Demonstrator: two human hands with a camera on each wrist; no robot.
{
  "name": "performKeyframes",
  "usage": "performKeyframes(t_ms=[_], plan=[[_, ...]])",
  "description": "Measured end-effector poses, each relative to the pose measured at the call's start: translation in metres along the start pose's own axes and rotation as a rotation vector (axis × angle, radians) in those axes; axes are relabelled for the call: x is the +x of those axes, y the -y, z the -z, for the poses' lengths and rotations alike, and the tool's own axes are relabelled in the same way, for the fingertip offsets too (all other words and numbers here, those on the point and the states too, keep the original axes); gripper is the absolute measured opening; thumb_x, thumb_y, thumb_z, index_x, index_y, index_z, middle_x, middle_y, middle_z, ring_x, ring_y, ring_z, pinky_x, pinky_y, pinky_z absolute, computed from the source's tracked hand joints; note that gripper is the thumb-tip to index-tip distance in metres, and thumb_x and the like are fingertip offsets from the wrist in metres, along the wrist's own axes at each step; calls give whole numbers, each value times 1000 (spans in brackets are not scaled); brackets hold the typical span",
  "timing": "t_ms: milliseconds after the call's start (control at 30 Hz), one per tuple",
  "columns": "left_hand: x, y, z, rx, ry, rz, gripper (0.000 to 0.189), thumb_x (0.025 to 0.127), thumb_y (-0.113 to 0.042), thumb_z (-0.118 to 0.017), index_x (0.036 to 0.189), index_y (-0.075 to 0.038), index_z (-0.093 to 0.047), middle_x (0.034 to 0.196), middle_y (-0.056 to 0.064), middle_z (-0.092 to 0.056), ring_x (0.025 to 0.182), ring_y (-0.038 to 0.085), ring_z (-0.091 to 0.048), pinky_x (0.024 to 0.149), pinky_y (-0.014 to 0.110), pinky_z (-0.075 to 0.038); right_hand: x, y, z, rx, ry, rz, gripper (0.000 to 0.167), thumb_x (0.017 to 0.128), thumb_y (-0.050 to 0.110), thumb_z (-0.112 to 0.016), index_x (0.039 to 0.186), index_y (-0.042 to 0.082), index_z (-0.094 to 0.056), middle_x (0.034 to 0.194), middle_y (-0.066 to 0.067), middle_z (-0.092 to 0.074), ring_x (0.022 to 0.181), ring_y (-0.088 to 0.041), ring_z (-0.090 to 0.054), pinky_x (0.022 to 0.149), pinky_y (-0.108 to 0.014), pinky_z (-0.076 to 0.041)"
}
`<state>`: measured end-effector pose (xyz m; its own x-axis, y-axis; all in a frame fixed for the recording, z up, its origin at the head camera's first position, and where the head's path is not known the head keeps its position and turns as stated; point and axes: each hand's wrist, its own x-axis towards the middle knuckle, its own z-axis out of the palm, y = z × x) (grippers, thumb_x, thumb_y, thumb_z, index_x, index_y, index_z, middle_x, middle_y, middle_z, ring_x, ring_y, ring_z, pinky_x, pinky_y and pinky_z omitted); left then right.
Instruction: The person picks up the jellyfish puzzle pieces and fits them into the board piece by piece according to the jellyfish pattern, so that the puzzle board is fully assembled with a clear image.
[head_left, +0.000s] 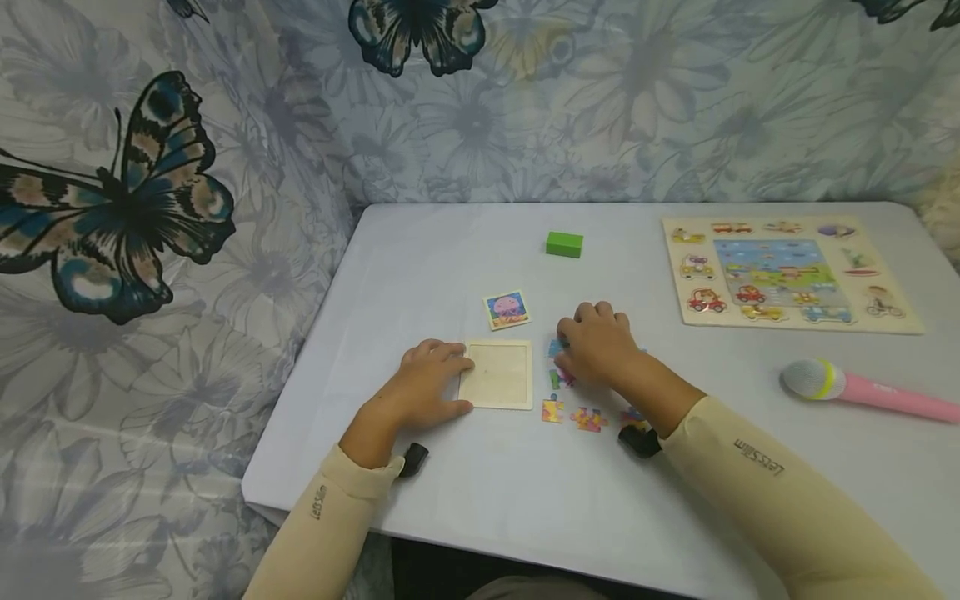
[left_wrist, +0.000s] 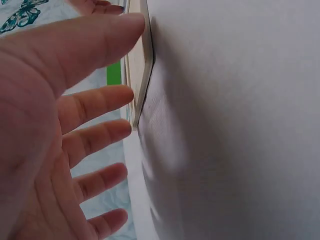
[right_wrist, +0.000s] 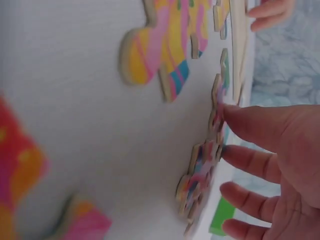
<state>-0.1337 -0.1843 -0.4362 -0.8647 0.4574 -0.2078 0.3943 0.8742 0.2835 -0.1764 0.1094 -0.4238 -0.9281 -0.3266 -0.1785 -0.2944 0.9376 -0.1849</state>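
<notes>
My left hand (head_left: pixel 429 385) lies at the left edge of a square wooden puzzle tray (head_left: pixel 497 375). In the left wrist view its fingers are spread and fairly straight, with the thumb (left_wrist: pixel 131 32) at the tray's edge. To the tray's right, my right hand (head_left: pixel 596 346) is over several colourful jigsaw pieces (head_left: pixel 588 419), partly hiding them. In the right wrist view its thumb and forefinger tips touch pink puzzle pieces (right_wrist: pixel 200 172) lying on the table; the other fingers are extended. A small picture card (head_left: pixel 507 310) with a pink figure lies just beyond the tray.
A green block (head_left: pixel 564 244) sits near the table's back. At the right are a large wooden vehicle puzzle board (head_left: pixel 885 319) and a pink toy microphone (head_left: pixel 892 398). Butterfly-patterned cloth (head_left: pixel 480 150) hangs behind the white table (head_left: pixel 420 267).
</notes>
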Motion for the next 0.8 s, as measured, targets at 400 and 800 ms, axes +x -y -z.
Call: performKeyframes(t_ms=[400,800], plan=[[0,-2,0,-28,-10,-13,54,96,-41,-71,144,-20,-59,157,1,-46,144,27,-41,117,50,-32,16,6,22,270,137,-1,8,95,17,-71,97,10,-69,90,-5,-66,85,-23,-58,71,-33,-50],[1,1,-4,-34,-30,-17,49,94,-40,-74,138,-21,-63,155,2,-49,142,27,-43,115,53,-34,49,58,3,420,206,120,9,94,20,-73,92,12,-69,87,-3,-65,79,-18,-59,68,-27,-50]])
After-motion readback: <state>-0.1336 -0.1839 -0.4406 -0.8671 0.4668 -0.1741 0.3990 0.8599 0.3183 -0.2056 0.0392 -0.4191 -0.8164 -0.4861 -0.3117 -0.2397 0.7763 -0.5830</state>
